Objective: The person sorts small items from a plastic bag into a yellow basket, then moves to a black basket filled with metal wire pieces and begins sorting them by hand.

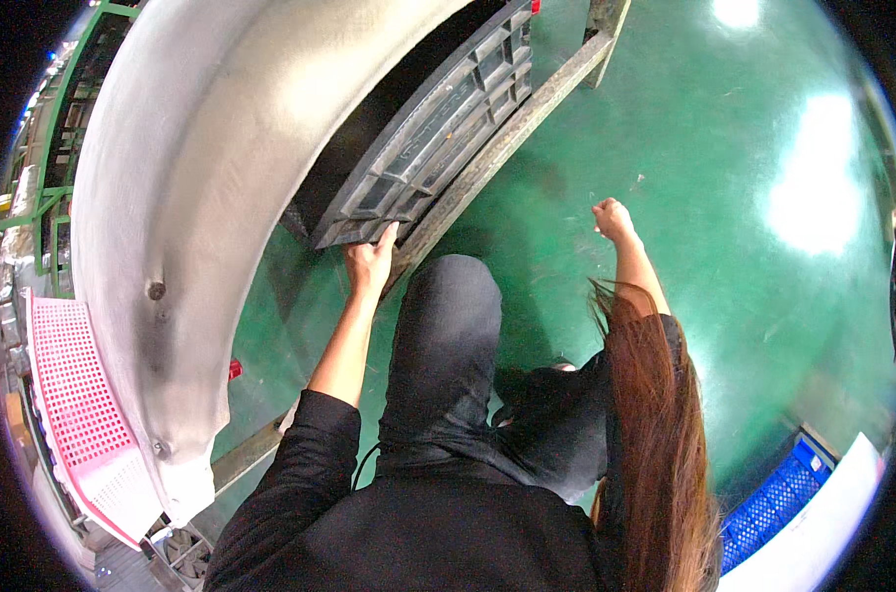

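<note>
My left hand (pixel 371 260) grips the near end of a dark grey ribbed panel (pixel 438 133), its thumb on the ribbed side and its fingers hidden behind. The panel stands tilted on its long edge beside a worn beam (pixel 507 138), under the pale curved metal part of a machine or bench (pixel 186 197). Out to the right, my right hand (pixel 613 218) is closed in a fist above the green floor, apart from any object. Whether anything small is inside that fist is hidden.
A pink perforated basket (pixel 78 385) sits left of the pale metal part. At the lower right are a blue crate (pixel 778 503) and a white sheet-like surface (pixel 823 523). Green racking (pixel 58 148) lines the far left. My bent knee (pixel 453 306) is near the beam.
</note>
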Demonstrator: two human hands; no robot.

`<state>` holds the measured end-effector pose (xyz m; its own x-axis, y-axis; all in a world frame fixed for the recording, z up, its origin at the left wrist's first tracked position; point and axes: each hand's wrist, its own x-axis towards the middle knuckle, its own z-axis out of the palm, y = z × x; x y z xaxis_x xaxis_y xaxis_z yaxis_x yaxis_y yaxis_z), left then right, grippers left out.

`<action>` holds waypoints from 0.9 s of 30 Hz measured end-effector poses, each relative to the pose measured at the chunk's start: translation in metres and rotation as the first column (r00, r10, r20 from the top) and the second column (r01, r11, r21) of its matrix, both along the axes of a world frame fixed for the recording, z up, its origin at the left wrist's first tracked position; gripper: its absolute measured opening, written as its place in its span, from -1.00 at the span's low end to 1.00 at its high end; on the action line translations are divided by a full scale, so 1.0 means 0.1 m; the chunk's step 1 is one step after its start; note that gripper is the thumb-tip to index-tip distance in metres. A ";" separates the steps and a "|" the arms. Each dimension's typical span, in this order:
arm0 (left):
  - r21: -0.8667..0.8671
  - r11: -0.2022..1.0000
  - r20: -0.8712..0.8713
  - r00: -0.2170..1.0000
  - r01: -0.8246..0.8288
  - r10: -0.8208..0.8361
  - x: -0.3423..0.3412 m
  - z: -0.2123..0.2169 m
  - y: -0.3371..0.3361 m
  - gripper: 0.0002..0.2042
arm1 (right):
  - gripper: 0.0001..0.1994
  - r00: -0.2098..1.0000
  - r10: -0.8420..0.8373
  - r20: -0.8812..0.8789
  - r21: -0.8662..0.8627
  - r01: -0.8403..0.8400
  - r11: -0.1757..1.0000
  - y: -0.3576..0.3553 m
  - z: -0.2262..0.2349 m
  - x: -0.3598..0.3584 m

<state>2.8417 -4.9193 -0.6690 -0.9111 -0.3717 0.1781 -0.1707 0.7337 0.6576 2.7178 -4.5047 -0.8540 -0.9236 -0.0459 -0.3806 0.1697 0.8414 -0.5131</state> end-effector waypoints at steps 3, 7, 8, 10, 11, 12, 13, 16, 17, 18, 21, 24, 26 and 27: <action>-0.016 1.000 0.178 0.984 -0.008 0.010 -0.14 0.02 0.13 -0.62 | -0.75 0.967 0.243 -0.080 0.330 -0.204 0.922 0.76 -0.12 -0.01; -0.233 0.972 0.215 0.974 -0.019 0.070 0.02 0.18 0.07 -0.46 | -0.77 0.958 0.223 0.178 0.400 -0.278 0.874 0.84 1.41 0.15; -0.227 0.974 0.279 0.958 0.002 0.063 -0.04 0.19 0.08 -0.46 | -0.78 0.964 0.227 0.139 0.426 -0.265 0.865 1.09 1.58 0.37; -0.226 0.974 0.458 0.881 -0.012 0.118 -0.07 0.21 0.09 -0.37 | -0.79 0.974 0.153 0.166 0.475 -0.215 0.853 1.49 1.91 0.79; -0.321 0.946 0.553 0.800 -0.053 0.233 0.07 0.29 0.09 -0.32 | -0.81 0.968 0.110 0.228 0.487 -0.211 0.848 1.50 2.11 0.92; -0.251 0.964 0.633 0.738 -0.090 0.234 0.16 0.27 0.09 -0.30 | -0.85 0.975 0.076 0.209 0.543 -0.180 0.820 1.57 2.39 1.21; -0.123 0.992 0.724 0.684 0.002 0.088 0.06 0.33 0.23 -0.34 | -0.80 0.940 -0.013 0.341 0.579 -0.199 0.791 1.66 2.69 1.69; 0.126 0.988 0.905 0.396 0.094 -0.153 0.51 0.73 0.40 -0.47 | -0.67 0.808 0.222 0.546 0.635 -0.572 0.519 1.95 2.73 3.52; 0.114 0.986 0.922 0.355 0.123 -0.151 0.60 1.17 0.68 -0.49 | -0.62 0.735 0.268 0.622 0.596 -0.667 0.446 1.98 2.75 4.28; 0.139 0.983 0.876 0.447 0.122 -0.180 0.86 1.22 0.66 -0.53 | -0.60 0.693 0.221 0.686 0.482 -0.660 0.576 1.75 3.06 4.88; 0.203 0.819 0.851 0.317 0.536 -0.418 0.91 2.11 0.90 -0.61 | -0.56 0.476 -0.283 0.833 0.255 0.123 0.959 0.99 4.30 6.24; 0.369 0.726 0.850 0.104 0.581 -0.516 0.66 3.04 1.31 -0.65 | -0.51 0.168 -0.169 0.971 0.115 0.290 0.950 0.53 5.19 6.49; 0.441 0.725 0.824 0.081 0.529 -0.561 0.62 3.43 1.65 -0.67 | -0.53 0.317 -0.294 0.902 0.219 0.253 0.942 1.07 4.98 6.88; 0.457 0.702 0.812 0.066 0.547 -0.580 0.43 3.66 1.86 -0.69 | -0.53 0.373 -0.350 0.859 0.262 0.267 0.928 1.19 4.88 7.15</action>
